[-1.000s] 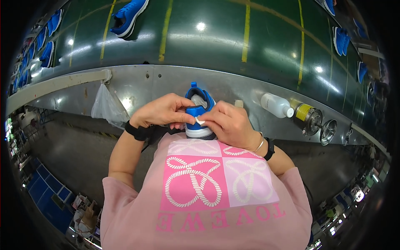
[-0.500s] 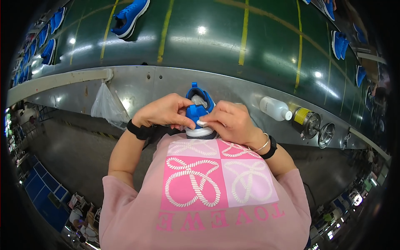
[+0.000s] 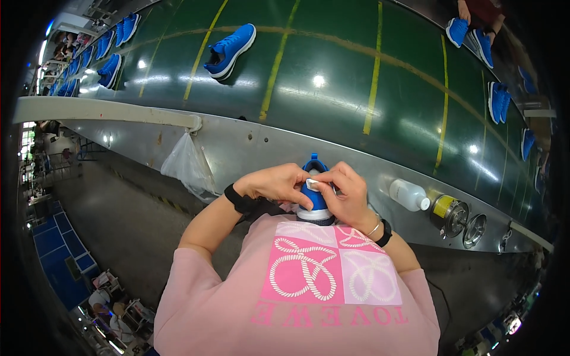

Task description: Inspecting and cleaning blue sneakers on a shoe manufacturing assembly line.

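A blue shoe with a white sole stands between my hands on the metal ledge, close to my chest. My left hand is closed on the shoe's left side, its thumb along the blue upper and its fingertips by the opening. With bent fingers, my right hand pinches a small white wad, like cloth or tissue, pressed to the upper just below the opening. The fingers partly hide the shoe's opening and sides.
Beyond the ledge, a green conveyor belt carries a blue shoe and several others. A plastic bag hangs left; a white bottle and a metal can stand right. Another person's hand touches a shoe far right.
The white wad has moved up the shoe, from low on its near end to just below the opening. My view has shifted, so the belt and ledge appear lower and farther right.
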`<state>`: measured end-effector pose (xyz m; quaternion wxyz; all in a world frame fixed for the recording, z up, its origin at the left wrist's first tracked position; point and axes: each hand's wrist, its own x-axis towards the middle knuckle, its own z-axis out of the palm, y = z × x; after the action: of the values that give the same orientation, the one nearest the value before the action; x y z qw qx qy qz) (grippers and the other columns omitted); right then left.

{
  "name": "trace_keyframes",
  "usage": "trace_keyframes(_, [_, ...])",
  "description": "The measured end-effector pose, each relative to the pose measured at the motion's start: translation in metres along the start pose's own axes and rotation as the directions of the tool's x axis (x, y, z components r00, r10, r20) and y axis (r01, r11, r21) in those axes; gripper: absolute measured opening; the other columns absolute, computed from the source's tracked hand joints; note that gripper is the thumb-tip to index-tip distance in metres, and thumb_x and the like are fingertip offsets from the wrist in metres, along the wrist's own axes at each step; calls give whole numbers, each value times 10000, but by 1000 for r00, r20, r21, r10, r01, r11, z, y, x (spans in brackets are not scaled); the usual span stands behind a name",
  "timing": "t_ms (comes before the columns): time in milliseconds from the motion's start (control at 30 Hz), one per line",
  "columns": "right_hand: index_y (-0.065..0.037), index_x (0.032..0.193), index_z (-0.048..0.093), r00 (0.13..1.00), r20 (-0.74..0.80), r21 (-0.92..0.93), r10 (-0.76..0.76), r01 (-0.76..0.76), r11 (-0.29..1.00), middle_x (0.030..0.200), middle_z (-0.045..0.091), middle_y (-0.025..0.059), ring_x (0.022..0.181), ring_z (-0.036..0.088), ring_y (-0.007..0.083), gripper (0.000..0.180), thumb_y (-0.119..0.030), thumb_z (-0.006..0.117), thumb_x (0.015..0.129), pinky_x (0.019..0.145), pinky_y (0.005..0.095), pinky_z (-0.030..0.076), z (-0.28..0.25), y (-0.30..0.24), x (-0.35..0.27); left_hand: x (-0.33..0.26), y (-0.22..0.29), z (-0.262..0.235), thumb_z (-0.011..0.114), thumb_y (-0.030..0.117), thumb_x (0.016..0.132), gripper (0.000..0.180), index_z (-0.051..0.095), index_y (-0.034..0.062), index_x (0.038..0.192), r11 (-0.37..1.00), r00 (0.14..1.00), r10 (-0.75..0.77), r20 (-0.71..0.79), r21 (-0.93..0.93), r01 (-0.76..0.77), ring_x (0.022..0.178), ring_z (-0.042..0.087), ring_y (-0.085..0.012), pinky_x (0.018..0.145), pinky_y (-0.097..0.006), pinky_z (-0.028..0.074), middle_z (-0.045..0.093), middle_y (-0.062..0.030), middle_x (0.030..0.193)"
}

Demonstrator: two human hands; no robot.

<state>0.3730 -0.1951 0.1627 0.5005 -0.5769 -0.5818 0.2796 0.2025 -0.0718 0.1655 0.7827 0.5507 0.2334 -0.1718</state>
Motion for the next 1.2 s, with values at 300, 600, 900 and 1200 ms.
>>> trace_keyframes(300, [-55,857,705,994,61,-115,-89,96,989,725,573,77,592,586,210,114,-22,753,758,525,319,456,-8,-4,-15,-2,2,-4,804,200,823,222,681,41,916,999,999,34,4,26,-34,491,476,-28,441,-210,340,561,50,601])
trace_keyframes(600, [-60,855,699,995,82,-101,-63,72,992,715,564,79,590,584,213,125,-11,753,753,521,323,454,-9,-5,-20,1,-14,0,776,191,850,198,664,44,922,997,997,73,40,14,-73,491,466,-30,441,-209,340,566,41,616])
trace_keyframes(900, [-41,832,681,999,-39,-81,-12,8,997,711,554,78,572,571,206,82,-13,739,782,514,321,448,9,-9,-5,7,-19,-5,785,210,840,208,678,42,900,991,993,103,61,84,-108,522,436,-34,455,-221,324,550,54,637])
trace_keyframes(1200, [-36,847,687,1000,-21,-143,-11,8,990,718,550,85,585,582,205,114,32,722,762,526,313,458,7,-13,-9,16,-22,-9,793,209,823,220,683,40,912,990,992,112,62,78,-117,526,447,-37,453,-221,319,572,52,664])
